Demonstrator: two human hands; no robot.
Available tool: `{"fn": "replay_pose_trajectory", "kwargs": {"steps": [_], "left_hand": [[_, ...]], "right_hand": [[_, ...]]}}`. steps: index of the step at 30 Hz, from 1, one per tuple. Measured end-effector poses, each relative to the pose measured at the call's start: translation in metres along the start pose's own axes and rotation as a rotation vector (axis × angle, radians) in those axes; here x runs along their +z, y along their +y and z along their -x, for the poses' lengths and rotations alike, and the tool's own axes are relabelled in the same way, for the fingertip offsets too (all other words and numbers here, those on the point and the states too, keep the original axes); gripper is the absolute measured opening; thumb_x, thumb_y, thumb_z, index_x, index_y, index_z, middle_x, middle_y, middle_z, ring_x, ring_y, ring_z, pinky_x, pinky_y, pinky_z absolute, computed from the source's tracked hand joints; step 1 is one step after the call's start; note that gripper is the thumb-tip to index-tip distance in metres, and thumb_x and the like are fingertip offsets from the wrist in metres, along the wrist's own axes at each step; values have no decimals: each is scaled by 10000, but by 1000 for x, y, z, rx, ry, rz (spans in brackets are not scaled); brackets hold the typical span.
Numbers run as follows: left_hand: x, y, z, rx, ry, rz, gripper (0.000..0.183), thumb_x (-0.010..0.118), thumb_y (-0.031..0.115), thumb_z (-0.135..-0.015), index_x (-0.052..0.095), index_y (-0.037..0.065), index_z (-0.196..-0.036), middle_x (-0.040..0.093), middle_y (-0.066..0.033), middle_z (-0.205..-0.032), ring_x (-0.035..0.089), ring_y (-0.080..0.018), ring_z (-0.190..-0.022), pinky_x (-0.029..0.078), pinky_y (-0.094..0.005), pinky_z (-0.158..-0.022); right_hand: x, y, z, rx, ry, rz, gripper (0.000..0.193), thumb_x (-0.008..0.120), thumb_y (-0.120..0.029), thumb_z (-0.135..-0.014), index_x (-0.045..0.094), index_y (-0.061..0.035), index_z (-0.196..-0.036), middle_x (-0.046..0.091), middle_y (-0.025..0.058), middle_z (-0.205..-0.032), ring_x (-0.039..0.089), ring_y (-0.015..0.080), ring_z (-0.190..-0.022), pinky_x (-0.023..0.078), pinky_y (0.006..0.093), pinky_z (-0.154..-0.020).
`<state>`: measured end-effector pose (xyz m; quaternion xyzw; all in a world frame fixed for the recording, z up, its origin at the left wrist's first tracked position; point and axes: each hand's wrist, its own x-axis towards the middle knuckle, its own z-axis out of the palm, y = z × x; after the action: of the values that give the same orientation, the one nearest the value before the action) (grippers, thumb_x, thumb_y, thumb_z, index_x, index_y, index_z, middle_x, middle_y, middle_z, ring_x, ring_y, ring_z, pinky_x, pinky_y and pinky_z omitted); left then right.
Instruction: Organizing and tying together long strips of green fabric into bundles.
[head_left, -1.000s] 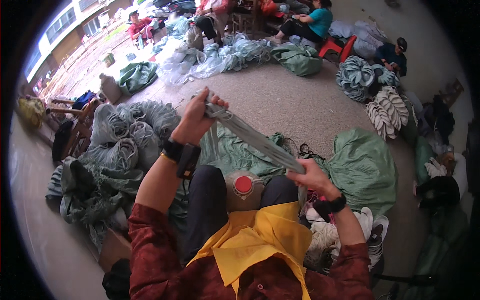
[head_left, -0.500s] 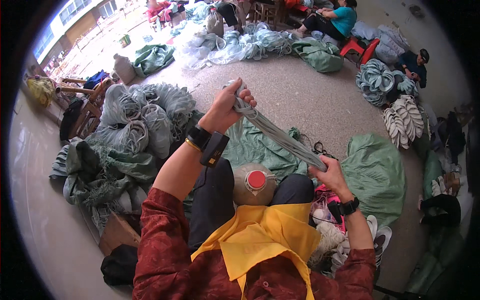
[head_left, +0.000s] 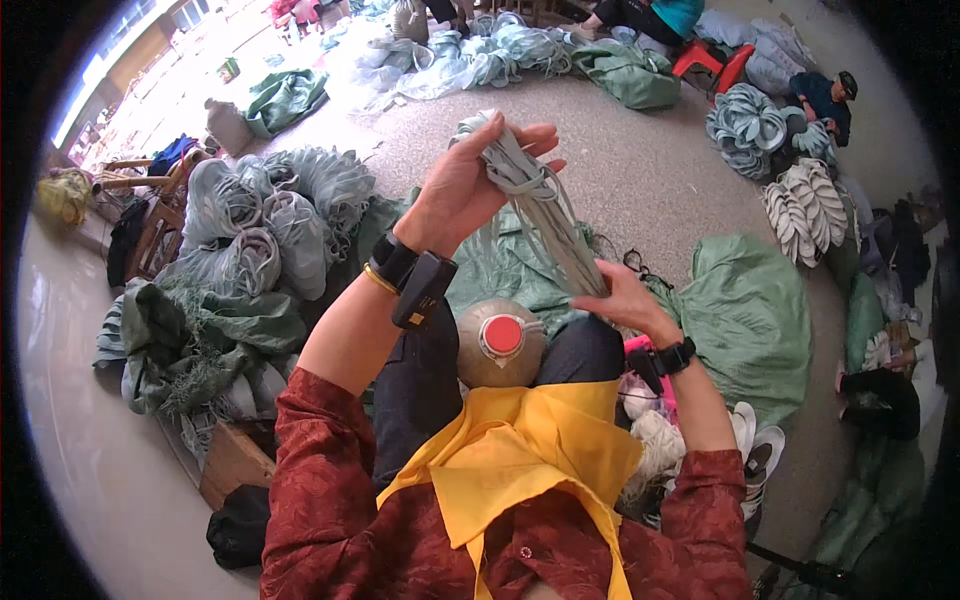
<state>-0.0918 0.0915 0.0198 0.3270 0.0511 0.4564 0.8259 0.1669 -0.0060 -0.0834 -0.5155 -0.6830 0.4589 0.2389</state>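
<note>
At my left lies a pile of grey loops (head_left: 250, 262); next, my left hand (head_left: 462, 185) has fingers loosely spread at the upper end of the grey strip bundle (head_left: 548, 218), thumb across it. The bundle's long axis slants down rightward from there to my right hand (head_left: 627, 300), nearer me, its fingers closed round the lower end.

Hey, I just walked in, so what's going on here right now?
A seated person is handling a bundle of grey-green strips with both hands. The left hand supports its upper end, fingers spread, while the right hand holds the lower end. A red-capped jug stands between the knees. Looped grey-green bundles are heaped to the left, and a green sack lies to the right. A co-worker sits farther off, at upper right.
</note>
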Motion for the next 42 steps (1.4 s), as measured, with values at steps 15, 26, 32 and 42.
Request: {"fn": "replay_pose_trajectory", "kwargs": {"steps": [15, 26, 32, 42], "left_hand": [[20, -24, 1, -80, -45, -102, 305, 468, 314, -990, 612, 68, -1098, 576, -163, -1258, 520, -295, -1213, 353, -473, -1110], [30, -24, 7, -90, -108, -172, 310, 433, 327, -1003, 596, 67, -1044, 499, -179, -1358, 472, -330, -1265, 379, -455, -1078], [44, -24, 9, -97, -133, -184, 295, 420, 320, -1008, 591, 80, -1030, 480, -185, -1374, 445, -300, -1295, 377, -446, -1077], [51, -22, 11, -140, -142, -179, 289, 410, 303, -1013, 591, 80, -1039, 473, -200, -1378, 450, -309, -1290, 354, -433, -1096]], "right_hand": [[11, -95, -10, -343, 572, -276, 175, 709, -87, -836, 641, -12, -978, 689, 44, -914, 649, 92, -824, 522, 245, -744], [2, -111, 6, -359, 578, -550, 84, 636, -42, -883, 641, -20, -964, 674, 14, -844, 632, 65, -736, 526, 220, -671], [5, -110, 7, -406, 684, -137, 150, 654, -20, -841, 660, -44, -989, 672, 36, -847, 642, 94, -699, 519, 237, -619], [-6, -118, 12, -303, 552, -370, 58, 608, -68, -890, 626, -45, -941, 634, 10, -752, 587, 66, -620, 456, 208, -535]]}}
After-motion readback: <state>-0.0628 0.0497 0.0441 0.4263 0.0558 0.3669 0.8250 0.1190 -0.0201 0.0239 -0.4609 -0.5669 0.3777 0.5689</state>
